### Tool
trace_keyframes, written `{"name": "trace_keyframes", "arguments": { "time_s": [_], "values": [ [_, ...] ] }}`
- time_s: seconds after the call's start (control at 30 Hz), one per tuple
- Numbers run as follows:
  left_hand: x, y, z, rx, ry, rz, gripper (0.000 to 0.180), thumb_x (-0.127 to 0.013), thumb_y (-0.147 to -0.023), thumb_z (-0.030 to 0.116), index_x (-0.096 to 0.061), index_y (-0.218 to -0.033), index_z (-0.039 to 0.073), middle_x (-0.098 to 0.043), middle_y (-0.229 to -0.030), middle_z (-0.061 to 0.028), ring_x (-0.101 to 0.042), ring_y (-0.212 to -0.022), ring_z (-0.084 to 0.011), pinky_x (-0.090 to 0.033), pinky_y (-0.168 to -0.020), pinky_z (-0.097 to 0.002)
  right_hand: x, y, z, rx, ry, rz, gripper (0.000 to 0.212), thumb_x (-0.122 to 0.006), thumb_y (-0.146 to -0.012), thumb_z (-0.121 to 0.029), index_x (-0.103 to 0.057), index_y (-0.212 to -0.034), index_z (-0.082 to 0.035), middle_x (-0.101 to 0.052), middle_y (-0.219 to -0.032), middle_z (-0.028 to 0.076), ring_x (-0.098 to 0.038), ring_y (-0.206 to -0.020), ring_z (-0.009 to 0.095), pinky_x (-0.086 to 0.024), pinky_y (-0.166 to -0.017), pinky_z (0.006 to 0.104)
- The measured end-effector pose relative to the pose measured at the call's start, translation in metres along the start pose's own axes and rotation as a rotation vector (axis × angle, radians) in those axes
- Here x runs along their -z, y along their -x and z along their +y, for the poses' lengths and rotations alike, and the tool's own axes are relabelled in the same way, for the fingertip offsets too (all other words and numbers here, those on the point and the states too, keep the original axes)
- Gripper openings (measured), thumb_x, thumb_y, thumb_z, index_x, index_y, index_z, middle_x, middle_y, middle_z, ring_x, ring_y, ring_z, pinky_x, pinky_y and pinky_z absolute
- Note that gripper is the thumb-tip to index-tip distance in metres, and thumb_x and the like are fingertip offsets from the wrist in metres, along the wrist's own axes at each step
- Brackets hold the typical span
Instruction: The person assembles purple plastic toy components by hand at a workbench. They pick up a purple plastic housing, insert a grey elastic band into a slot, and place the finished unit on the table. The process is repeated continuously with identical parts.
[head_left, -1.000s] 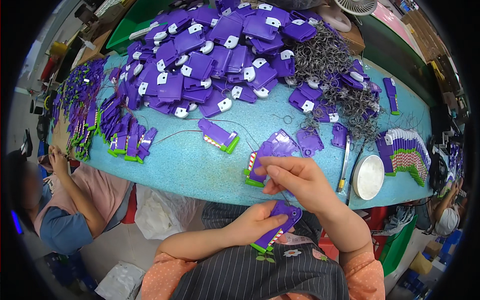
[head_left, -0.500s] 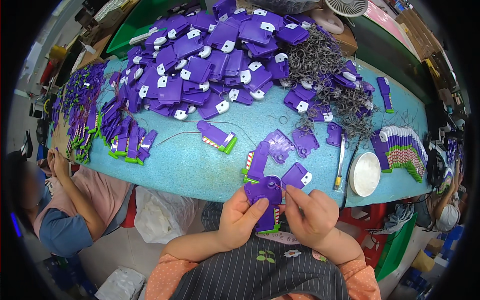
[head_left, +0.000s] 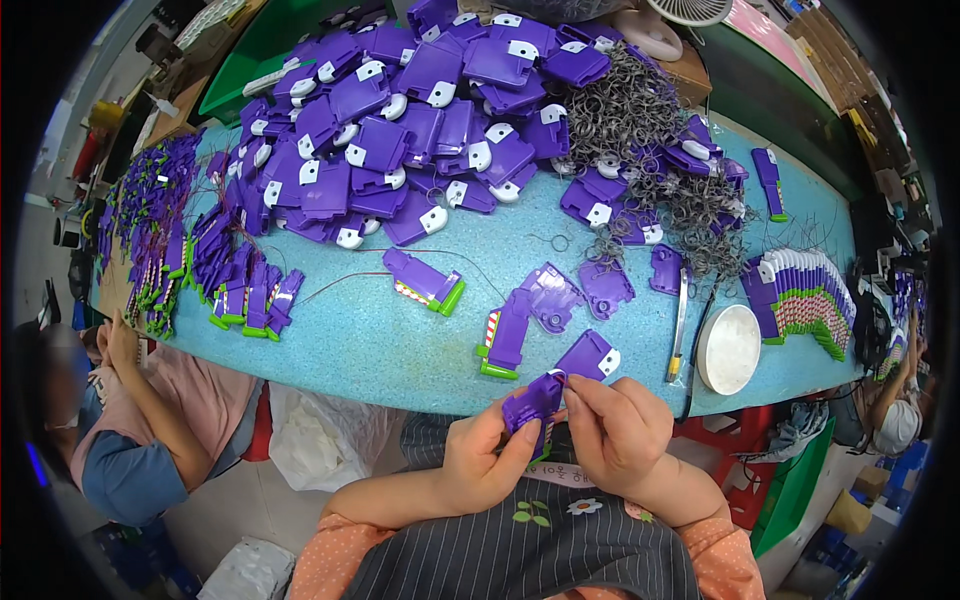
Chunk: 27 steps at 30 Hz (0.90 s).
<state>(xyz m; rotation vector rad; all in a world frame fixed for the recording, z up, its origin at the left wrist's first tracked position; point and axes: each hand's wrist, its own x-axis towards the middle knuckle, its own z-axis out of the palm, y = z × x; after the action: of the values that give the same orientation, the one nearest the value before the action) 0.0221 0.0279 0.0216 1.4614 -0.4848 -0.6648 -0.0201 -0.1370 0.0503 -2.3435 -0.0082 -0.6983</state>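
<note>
Left hand [head_left: 484, 458] pinches a purple casing [head_left: 533, 400], right hand [head_left: 628, 428] at its edge, fingertips seemingly pressed together.

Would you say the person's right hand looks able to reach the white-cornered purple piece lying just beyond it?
Probably yes: the white-cornered purple piece lies just beyond the right hand with nothing seen between, though that hand is occupied at the purple part in the left hand.

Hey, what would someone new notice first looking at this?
Probably the big heap of purple and white plastic pieces at the back of the blue table, with a tangle of dark grey rings at its right. Nearer, the left hand holds a purple part just in front of the table, the right hand close by.
</note>
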Motion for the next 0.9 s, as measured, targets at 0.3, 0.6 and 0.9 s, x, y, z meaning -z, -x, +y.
{"name": "trace_keyframes", "arguments": {
  "time_s": [0.3,0.6,0.9],
  "values": [
    [0.001,-0.005,0.002,-0.134,-0.121,-0.029,0.03,-0.052,-0.088,0.001,-0.05,-0.117,-0.006,-0.068,-0.091,-0.0122,-0.066,-0.074,-0.0152,-0.051,-0.063,-0.0263,-0.003,0.006,0.015,0.068,-0.041,0.044,0.015,-0.072,-0.069,-0.002,-0.061,-0.079,0.001,-0.055,-0.061,0.006,-0.051,-0.045,0.019,-0.038,-0.04,0.0288],
    [-0.003,-0.002,0.016,-0.13,-0.161,-0.098,0.03,-0.054,-0.085,0.0,-0.051,-0.113,-0.007,-0.067,-0.088,-0.015,-0.067,-0.072,-0.0197,-0.052,-0.062,-0.0285,-0.001,0.019,0.015,0.072,-0.142,0.091,0.021,-0.072,-0.071,-0.003,-0.057,-0.085,-0.002,-0.056,-0.061,0.006,-0.054,-0.047,0.019,-0.039,-0.041,0.0289],
    [-0.01,0.0,0.019,-0.3,-0.348,-0.108,0.03,-0.056,-0.082,-0.001,-0.052,-0.111,-0.01,-0.066,-0.085,-0.0162,-0.067,-0.065,-0.0217,-0.051,-0.056,-0.0291,0.004,0.031,0.019,0.151,-0.105,0.144,0.023,-0.074,-0.069,-0.004,-0.057,-0.085,-0.003,-0.056,-0.06,0.004,-0.054,-0.046,0.018,-0.04,-0.042,0.0276]
  ]
}}
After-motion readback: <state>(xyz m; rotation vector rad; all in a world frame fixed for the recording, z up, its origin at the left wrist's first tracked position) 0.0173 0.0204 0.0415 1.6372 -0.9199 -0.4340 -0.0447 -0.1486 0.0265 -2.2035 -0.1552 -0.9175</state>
